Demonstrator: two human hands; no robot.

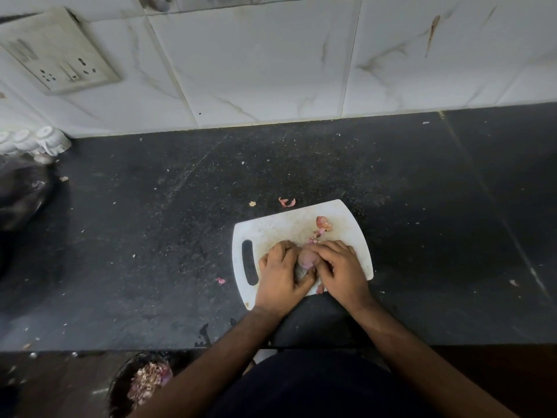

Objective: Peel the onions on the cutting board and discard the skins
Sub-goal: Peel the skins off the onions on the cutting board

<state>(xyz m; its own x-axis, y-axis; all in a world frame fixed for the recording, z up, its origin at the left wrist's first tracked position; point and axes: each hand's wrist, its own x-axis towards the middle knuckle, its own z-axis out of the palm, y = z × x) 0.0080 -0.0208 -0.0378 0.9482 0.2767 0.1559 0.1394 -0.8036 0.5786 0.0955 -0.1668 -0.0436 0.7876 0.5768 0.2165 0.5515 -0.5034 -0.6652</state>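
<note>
One onion (306, 258) sits over the cutting board (349, 224), clasped between both hands: left hand (281, 271) curled round it from one side, right hand (339, 271) gripping from the other. It looks mostly bare already. Loose skins (323, 223) lie on the board, more (287, 202) on the desk (150, 236). A bin (144, 384) below holds peelings; discarding remains.

1. Home kitchen: black stone counter (150, 236) against marble-look wall tiles (271, 64).
2. White cutting board (271, 227) on counter, onion skins (324, 223) on it.
3. Socket plate (57, 52) above counter, far left.
</note>
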